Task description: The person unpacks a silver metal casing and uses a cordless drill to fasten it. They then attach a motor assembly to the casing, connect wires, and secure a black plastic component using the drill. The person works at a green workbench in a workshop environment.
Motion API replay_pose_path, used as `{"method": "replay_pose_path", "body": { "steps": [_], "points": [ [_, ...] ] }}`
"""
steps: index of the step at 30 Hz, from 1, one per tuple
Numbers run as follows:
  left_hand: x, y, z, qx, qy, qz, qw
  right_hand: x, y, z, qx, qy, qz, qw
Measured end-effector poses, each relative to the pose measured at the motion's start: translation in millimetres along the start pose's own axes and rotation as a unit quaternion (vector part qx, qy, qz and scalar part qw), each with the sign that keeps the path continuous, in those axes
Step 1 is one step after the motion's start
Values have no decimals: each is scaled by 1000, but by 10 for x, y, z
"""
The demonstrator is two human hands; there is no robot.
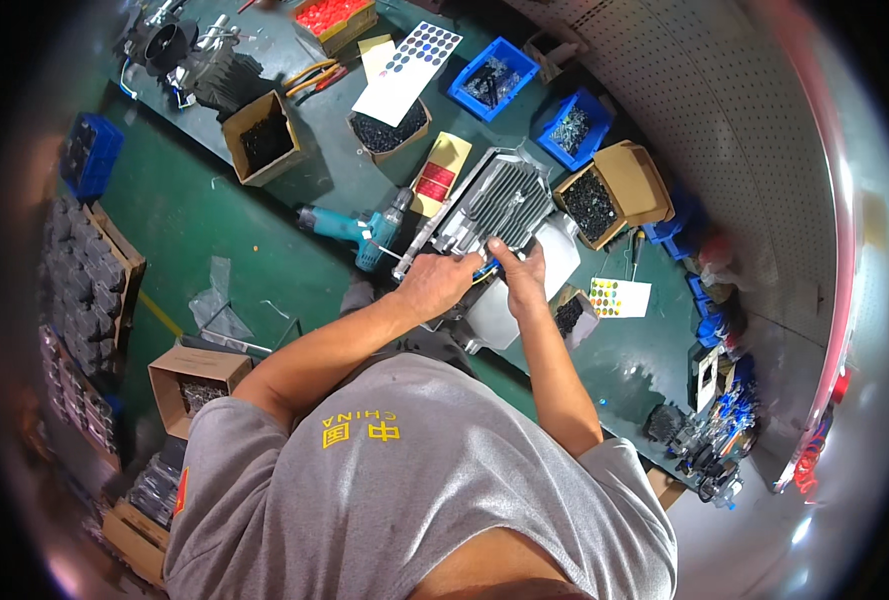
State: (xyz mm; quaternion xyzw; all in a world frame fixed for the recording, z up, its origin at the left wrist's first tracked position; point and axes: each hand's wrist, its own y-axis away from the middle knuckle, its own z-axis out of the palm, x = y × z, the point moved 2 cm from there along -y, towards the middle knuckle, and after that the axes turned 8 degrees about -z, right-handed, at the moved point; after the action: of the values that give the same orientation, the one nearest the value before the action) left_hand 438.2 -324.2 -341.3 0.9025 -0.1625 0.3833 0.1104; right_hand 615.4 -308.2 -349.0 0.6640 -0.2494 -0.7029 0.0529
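Note:
A silver finned metal housing [509, 200] lies on the bench in front of me, beside smooth, rounded pale metal covers [489, 315]. Short blue wires [486, 268] show at the housing's near edge, between my hands. My left hand [439, 285] is closed there, its fingertips at the wires and partly hidden. From the other side, my right hand [524, 280] bends its thumb over the same wires, its other fingers resting against the metal. Just left of the housing, a teal cordless drill [372, 235] lies on its side, close to my left hand.
Open cartons of black screws [589, 205] and blue bins of small parts [491, 80] surround the work. Sticker sheets [619, 298] lie at right and farther back. Another motor-like assembly [214, 75] stands at the far left. A perforated panel [704, 110] rises behind the bench.

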Motion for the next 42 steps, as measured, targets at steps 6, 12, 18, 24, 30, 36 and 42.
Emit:
{"method": "replay_pose_path", "body": {
  "steps": [6,12,18,24,30,36,42],
  "points": [
    [-37,-4,20,8,-5,4,1000,17,-45,-39,-56,-31,-10,998],
    [-78,-10,53,5,-7,10,1000,6,-54,-16,-86,4,-10,996],
    [-43,-24,-1,-20,4,0,1000,79,-70,20,-74,36,-29,996],
    [-39,-25,-16,-16,-3,7,1000,119,-39,81,-37,79,-42,995],
    [-14,-20,-51,-46,-3,5,999,164,-57,91,-15,68,-19,997],
    [2,-46,-85,-85,-31,-9,996,114,1,130,-6,49,-17,999],
    [-28,-25,-71,-77,-41,-5,996,-37,207,15,-17,-9,38,999]
  ]
}}
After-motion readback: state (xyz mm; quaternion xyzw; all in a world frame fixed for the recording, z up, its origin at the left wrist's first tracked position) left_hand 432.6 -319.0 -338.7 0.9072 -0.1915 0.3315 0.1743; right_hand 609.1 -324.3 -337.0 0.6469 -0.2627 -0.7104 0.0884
